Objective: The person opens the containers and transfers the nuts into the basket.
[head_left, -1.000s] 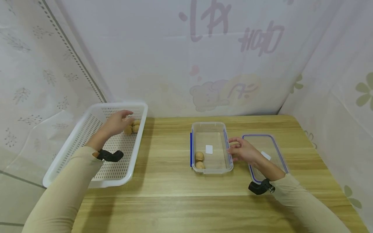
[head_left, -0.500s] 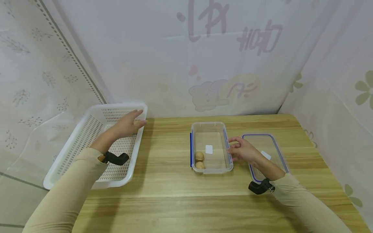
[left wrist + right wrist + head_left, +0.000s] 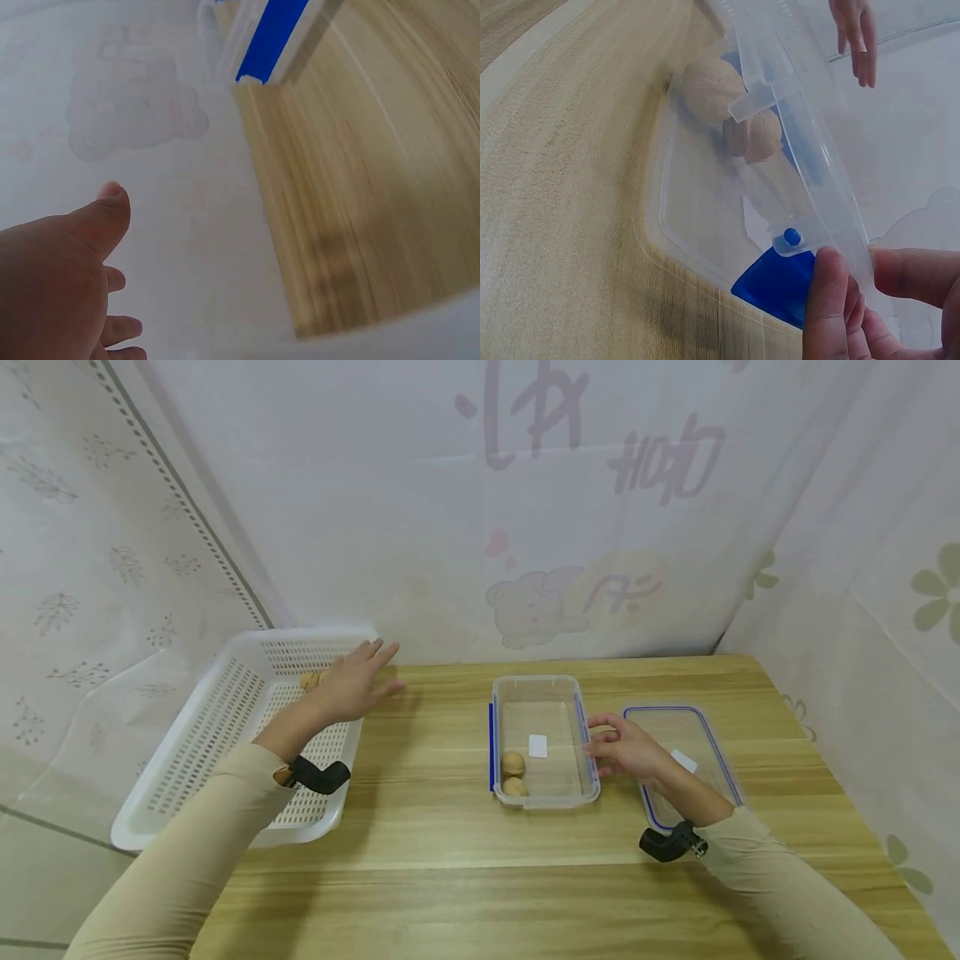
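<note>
My left hand (image 3: 351, 687) is over the right rim of a white plastic basket (image 3: 161, 752), its fingers straight. In the left wrist view, thumb and fingers of the left hand (image 3: 56, 277) are spread, and no object shows between them; the palm's underside is hidden. Part of the walnuts (image 3: 311, 679) in the basket shows behind that hand. My right hand (image 3: 628, 747) pinches the right wall of a clear plastic food container (image 3: 555, 777), near a blue clip (image 3: 780, 281) in the right wrist view. Two walnuts (image 3: 513, 774) lie in the container's near left corner.
The container's clear lid (image 3: 675, 731), edged with a blue seal, lies on the wooden table (image 3: 480, 902) under the right forearm. A white patterned curtain (image 3: 420, 527) hangs behind the table and along both sides.
My left hand has moved right, from above the walnuts to past the basket's right rim. Its fingers are more stretched out. The right hand and container stay put.
</note>
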The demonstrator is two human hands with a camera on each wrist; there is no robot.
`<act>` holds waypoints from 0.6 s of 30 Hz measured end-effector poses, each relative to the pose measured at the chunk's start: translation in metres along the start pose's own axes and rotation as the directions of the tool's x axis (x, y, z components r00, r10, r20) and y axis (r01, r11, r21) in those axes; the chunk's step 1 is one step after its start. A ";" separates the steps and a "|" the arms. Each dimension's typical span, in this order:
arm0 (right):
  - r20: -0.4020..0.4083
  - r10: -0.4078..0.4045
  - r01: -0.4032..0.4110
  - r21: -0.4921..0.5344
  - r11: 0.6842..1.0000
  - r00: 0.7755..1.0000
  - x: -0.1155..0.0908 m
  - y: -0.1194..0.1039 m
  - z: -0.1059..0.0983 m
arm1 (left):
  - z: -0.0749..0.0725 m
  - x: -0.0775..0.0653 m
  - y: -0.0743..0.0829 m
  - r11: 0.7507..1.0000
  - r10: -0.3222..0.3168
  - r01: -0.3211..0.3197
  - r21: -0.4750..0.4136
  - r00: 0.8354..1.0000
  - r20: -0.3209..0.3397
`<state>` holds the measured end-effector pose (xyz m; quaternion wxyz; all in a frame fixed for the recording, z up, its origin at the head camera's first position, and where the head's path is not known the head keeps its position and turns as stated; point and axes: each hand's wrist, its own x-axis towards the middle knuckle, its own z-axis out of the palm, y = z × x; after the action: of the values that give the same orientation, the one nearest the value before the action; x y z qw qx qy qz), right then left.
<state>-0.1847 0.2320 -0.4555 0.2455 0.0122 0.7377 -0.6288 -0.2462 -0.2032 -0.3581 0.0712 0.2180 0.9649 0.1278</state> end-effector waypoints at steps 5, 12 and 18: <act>0.003 0.000 0.000 -0.002 1.000 1.000 0.000 -0.001 0.000 | 0.001 0.003 0.016 0.999 0.034 -0.033 -0.026 0.999 0.028; 0.000 0.006 -0.006 -0.006 1.000 1.000 0.001 -0.001 0.000 | 0.002 0.007 0.041 0.993 0.104 -0.101 -0.067 0.994 0.043; -0.004 0.007 -0.007 -0.009 1.000 1.000 0.001 -0.001 0.000 | 0.008 0.012 0.060 0.986 0.154 -0.150 -0.070 0.986 0.069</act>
<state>-0.1856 0.2319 -0.4552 0.2462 0.0150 0.7411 -0.6245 -0.2309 -0.1440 -0.3497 0.1041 0.2931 0.9376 0.1556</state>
